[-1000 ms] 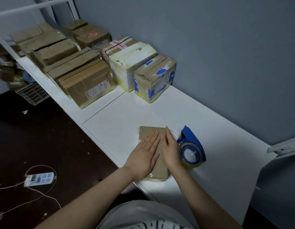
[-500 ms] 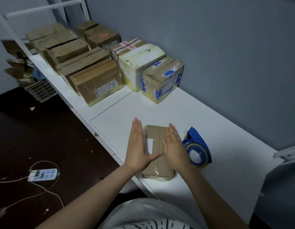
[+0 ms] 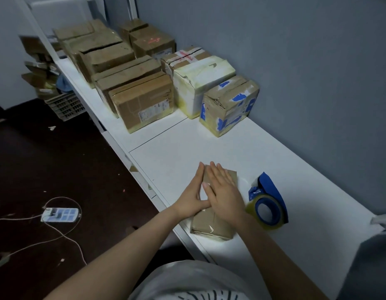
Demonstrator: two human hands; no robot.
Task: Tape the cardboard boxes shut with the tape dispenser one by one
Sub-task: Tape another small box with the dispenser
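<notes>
A small flat cardboard box (image 3: 211,224) lies on the white table (image 3: 263,148) near its front edge, with clear tape shining on its top. My left hand (image 3: 193,191) and my right hand (image 3: 224,189) both press flat on the box's far half, fingers straight and pointing away from me, the right hand partly over the left thumb. The blue tape dispenser (image 3: 266,202) with its roll of clear tape lies on the table just right of the box, untouched.
Several cardboard boxes (image 3: 142,102) stand in rows at the far left of the table, the nearest one patched with blue tape (image 3: 229,105). A grey wall (image 3: 296,61) runs behind. On the dark floor lie a power strip (image 3: 60,215) with cords and a crate (image 3: 64,106).
My hands, spread apart on the box's two sides half a second ago, have come together on top of its far half. The view has shifted slightly.
</notes>
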